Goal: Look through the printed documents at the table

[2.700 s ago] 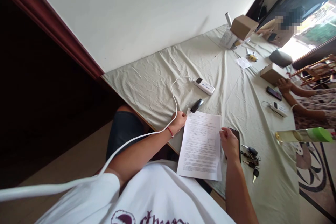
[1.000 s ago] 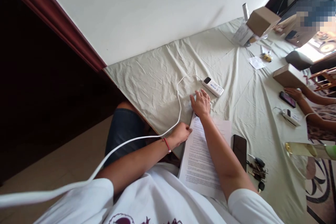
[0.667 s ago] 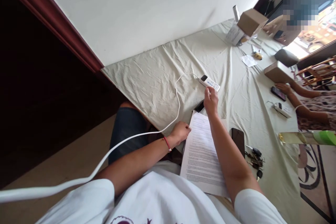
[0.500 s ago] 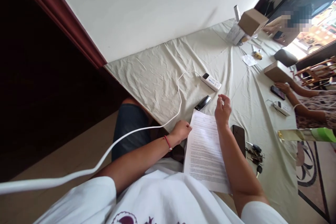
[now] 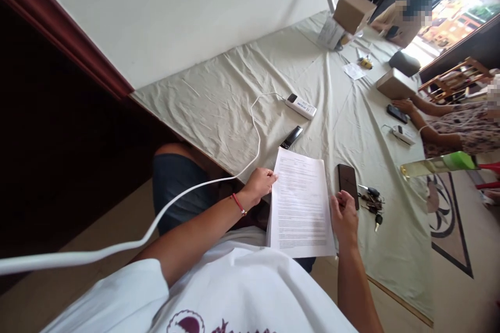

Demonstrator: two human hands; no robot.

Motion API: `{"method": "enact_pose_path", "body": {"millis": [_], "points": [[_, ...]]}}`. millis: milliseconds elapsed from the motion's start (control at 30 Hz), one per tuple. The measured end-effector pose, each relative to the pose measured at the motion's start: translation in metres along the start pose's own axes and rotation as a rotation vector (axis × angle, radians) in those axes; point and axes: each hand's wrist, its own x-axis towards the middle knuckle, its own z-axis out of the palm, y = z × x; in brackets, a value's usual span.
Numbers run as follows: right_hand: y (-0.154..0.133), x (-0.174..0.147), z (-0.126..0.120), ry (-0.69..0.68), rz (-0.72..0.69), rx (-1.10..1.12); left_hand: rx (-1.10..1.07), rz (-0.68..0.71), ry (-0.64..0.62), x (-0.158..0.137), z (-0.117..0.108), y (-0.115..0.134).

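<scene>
A stack of printed paper sheets (image 5: 300, 203) lies partly on the cloth-covered table and reaches over its edge toward my lap. My left hand (image 5: 260, 186), with a red bracelet at the wrist, pinches the stack's left edge. Beside the right edge is my right hand (image 5: 346, 218), thumb and loosely bent fingers apart, holding nothing. Its fingertips are close to a black phone (image 5: 347, 179); whether they touch it or the paper, I cannot tell. Just past the top of the sheets sits a small black device (image 5: 291, 137).
A white power strip (image 5: 300, 106) has a white cable (image 5: 203, 183) running left across my arm's side. Keys (image 5: 373, 203) and a green-capped bottle (image 5: 437, 164) lie right. Cardboard boxes (image 5: 354, 11) stand at the far end. Another person's hand (image 5: 404, 107) rests by a phone.
My right hand has come down from above the sheets' upper right corner to beside their right edge. My left hand keeps its grip. The view has shifted somewhat.
</scene>
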Motion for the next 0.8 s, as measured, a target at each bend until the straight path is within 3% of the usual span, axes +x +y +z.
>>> {"method": "enact_pose_path", "body": {"millis": [133,233,333,433,633,700,800], "points": [[0.003,-0.015,-0.008,-0.066,0.134,0.159,-0.125,0.009,-0.089,-0.004,0.0,-0.001],[-0.004,-0.018,-0.012,-0.126,0.297,0.408,-0.176,0.03,-0.141,-0.006,-0.003,0.0],[-0.012,-0.019,-0.015,-0.283,0.436,0.642,-0.201,0.069,-0.203,-0.007,-0.01,0.007],[-0.019,-0.019,-0.012,-0.373,0.404,0.678,-0.213,0.132,-0.271,-0.011,-0.019,0.019],[-0.033,-0.015,0.003,-0.371,0.196,0.715,-0.303,0.171,-0.411,-0.027,-0.038,0.037],[-0.039,-0.014,0.006,-0.395,0.172,0.767,-0.318,0.152,-0.407,-0.028,-0.042,0.036],[-0.048,-0.012,0.009,-0.445,0.269,0.819,-0.293,0.163,-0.319,-0.02,-0.045,0.028]]}}
